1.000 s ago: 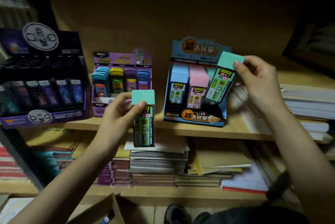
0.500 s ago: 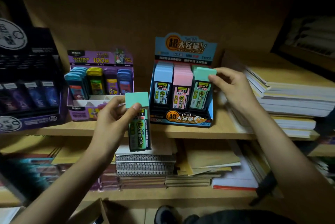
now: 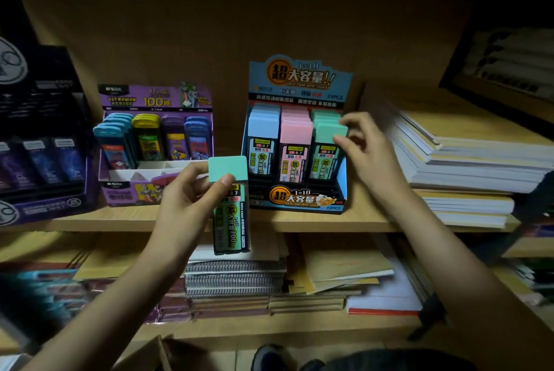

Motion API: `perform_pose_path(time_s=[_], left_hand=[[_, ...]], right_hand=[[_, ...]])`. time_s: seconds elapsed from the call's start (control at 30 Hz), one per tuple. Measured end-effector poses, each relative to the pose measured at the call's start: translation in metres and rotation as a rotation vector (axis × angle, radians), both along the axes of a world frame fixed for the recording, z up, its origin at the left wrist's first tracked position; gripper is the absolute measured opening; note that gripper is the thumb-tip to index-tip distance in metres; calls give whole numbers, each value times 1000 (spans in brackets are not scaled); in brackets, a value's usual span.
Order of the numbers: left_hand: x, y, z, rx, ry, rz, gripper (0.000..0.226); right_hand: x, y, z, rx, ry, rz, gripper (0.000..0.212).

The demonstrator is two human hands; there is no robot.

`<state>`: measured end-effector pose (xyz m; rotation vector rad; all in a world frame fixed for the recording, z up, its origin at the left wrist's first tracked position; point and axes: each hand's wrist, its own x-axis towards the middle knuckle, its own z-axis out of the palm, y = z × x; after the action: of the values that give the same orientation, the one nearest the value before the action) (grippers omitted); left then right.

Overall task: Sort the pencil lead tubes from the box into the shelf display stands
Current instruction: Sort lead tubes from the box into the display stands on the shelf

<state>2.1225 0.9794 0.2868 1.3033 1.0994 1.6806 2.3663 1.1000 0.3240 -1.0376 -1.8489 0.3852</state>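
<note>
My left hand point(image 3: 186, 205) holds a green-capped pencil lead tube point(image 3: 230, 220) upright by its cap, in front of the shelf edge and just left of the blue display stand point(image 3: 299, 199). That stand holds a blue, a pink and a green column of tubes. My right hand point(image 3: 368, 157) is at the stand's right side. Its thumb and forefinger pinch the right corner of the cap of the front green tube point(image 3: 325, 142), which sits in the green column.
A purple display stand point(image 3: 156, 97) with coloured tubes stands left of the blue one, and a dark stand point(image 3: 45, 94) is farther left. Stacked books point(image 3: 464, 160) lie at the right. Notebooks point(image 3: 233, 277) fill the lower shelf. A cardboard box flap point(image 3: 156, 352) shows at the bottom.
My right hand carried a green tube down into the blue stand's green column and its fingers have loosened at the cap. My left hand has kept its tube near the same spot.
</note>
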Motion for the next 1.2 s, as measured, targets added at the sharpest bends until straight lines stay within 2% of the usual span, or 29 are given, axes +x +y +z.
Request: perform_pose_path(time_s=[0.07,0.2,0.27,0.4,0.53,0.67,0.73,0.87,0.93,1.03,1.1,1.2], left_hand=[[3,2,1,5,-8,-16,25],[15,11,11,47,19,-47,12],[25,17,20,83,50,-89,11],[44,29,42,135,104,-162,11],[55,38,56,117,135,-211,12],[55,44,62,108,273,-218,15],[52,45,59,133,379,-132,17],[29,42,43,222,756,150,32],[16,40,30,199,869,98,33],[9,37,11,219,1146,8,39],[9,38,1,204,1312,42,45],[7,41,-5,179,1397,97,46]], right_hand=[[-3,0,-1,198,-137,-141,21],[-10,-14,8,318,-226,-319,26],[-19,-31,12,281,-110,-237,23],[-44,-63,22,-127,239,164,8],[-47,-71,29,-162,445,221,12],[-44,-69,29,-133,429,221,16],[-40,-65,29,-104,413,211,20],[-18,-52,40,78,415,125,26],[-6,-43,41,146,347,82,27],[3,-32,31,113,343,75,30],[3,-26,24,78,363,92,31],[-1,-20,16,48,346,125,31]])
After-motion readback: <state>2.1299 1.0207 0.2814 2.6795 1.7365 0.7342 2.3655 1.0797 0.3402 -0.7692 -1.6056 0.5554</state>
